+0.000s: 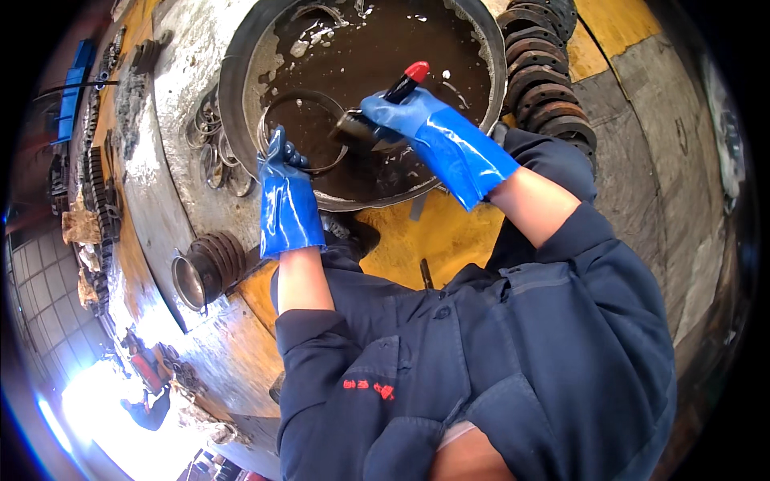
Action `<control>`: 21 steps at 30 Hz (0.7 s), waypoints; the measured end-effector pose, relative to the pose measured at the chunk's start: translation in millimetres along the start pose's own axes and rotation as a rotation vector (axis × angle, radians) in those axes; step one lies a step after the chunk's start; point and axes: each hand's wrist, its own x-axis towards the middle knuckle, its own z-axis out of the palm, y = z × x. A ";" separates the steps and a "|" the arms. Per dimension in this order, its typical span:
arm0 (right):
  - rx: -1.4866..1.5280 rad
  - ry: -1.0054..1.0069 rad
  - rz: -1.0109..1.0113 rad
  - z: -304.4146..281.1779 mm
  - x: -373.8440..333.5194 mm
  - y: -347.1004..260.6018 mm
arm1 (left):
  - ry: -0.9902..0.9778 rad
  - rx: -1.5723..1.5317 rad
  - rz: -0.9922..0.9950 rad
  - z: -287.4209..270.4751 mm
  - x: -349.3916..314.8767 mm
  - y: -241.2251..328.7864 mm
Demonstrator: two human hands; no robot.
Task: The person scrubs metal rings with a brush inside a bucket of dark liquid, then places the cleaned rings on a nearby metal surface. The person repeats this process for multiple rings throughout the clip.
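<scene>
My left hand (pixel 290 196), in a long blue rubber glove, grips the near left side of a thin metal ring (pixel 298 91). The ring is tilted over dark brown liquid (pixel 385 52) in a wide round basin (pixel 234 88). In my right hand (pixel 449 140), gloved the same way, is a brush (pixel 407 82) with a black handle and a red end. Its bristles are at the right side of the ring, seemingly touching it. Foam patches float on the liquid, and another ring (pixel 321 10) shows partly at the basin's far side.
Rusty, dark round plates (pixel 549 88) form a long row right of the basin. Loose metal rings (pixel 215 152) lie against its left side, with a stack of ribbed rings (pixel 210 268) nearer me. Chain-like parts (pixel 100 180) line the far left. Wooden boards lie beneath.
</scene>
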 end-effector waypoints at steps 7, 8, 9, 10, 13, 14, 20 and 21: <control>-0.267 -0.078 0.070 17.0 -20.2 -12.1 | -0.028 -0.021 -0.036 8.0 -10.5 -2.1; -0.270 -0.056 0.028 12.9 -16.5 -10.6 | -0.042 -0.012 -0.042 6.8 -12.7 0.3; -0.398 0.021 0.027 10.5 -10.2 -10.7 | -0.054 -0.005 -0.050 4.0 -12.8 1.9; -0.409 0.070 -0.055 9.4 -1.1 -0.8 | -0.067 0.003 -0.059 1.6 -13.1 2.4; -0.443 0.179 -0.201 -1.3 26.2 16.6 | -0.097 0.076 -0.083 4.1 -20.0 -2.7; -0.343 0.214 -0.205 -3.3 24.2 12.8 | -0.075 0.072 -0.075 5.3 -24.6 -5.7; -0.243 0.409 0.073 -36.4 59.3 42.2 | -0.152 0.151 -0.150 1.1 -19.8 -13.7; -0.218 0.398 0.141 -38.9 53.0 40.4 | -0.150 0.179 -0.157 1.6 -20.0 -14.2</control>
